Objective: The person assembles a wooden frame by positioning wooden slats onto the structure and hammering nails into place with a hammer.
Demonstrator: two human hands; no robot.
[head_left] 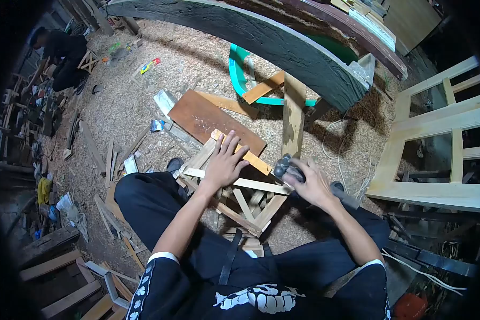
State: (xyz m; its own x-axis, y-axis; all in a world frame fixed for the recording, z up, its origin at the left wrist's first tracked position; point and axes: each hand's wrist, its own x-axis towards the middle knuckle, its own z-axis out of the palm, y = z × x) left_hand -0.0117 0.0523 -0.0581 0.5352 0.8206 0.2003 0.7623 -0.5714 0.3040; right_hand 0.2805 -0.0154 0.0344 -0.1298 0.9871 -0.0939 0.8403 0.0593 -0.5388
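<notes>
A small wooden frame (256, 185) with crossed slats rests between my legs. My left hand (224, 166) lies on its upper left part, fingers spread over a short orange-brown wood strip (257, 162). At the frame's right corner, my right hand (312, 184) is curled around a dark, rounded tool (287, 166); motion blurs it, and its exact kind is unclear. Just beyond the frame lies a flat reddish-brown board (213, 121).
An upright plank (293, 117) stands ahead beside a green plastic band (239, 69), under a long dark beam (240, 32). Wooden window-like frames (400, 154) stand at right. Another person (64, 56) crouches at the far left. Shavings and scraps cover the ground.
</notes>
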